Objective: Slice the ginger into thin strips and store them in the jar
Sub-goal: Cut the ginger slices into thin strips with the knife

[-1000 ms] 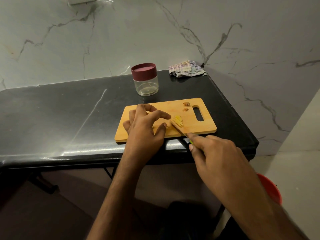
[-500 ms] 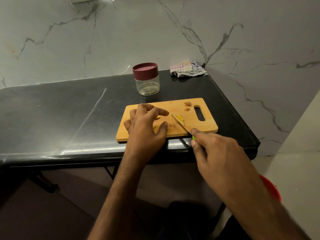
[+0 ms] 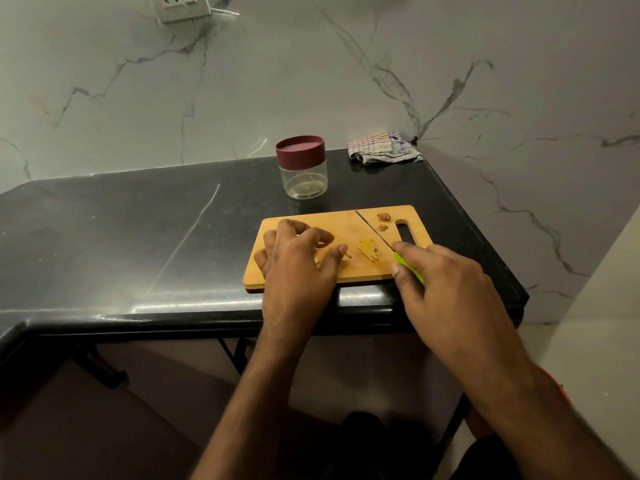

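A grey marble-look wall (image 3: 311,81) is seen behind, crossed by dark veins, and a second veined panel (image 3: 519,174) is met at the right corner. A white socket plate (image 3: 181,6) is mounted high on the wall, cut off by the top edge. A glossy black stone counter (image 3: 138,237) is lit from above (pale glare is caught along its rounded front edge). A striped cloth (image 3: 382,147) is left crumpled in the far corner. Below, dark metal legs (image 3: 235,351) are glimpsed, and pale floor (image 3: 588,358) is shown at right.
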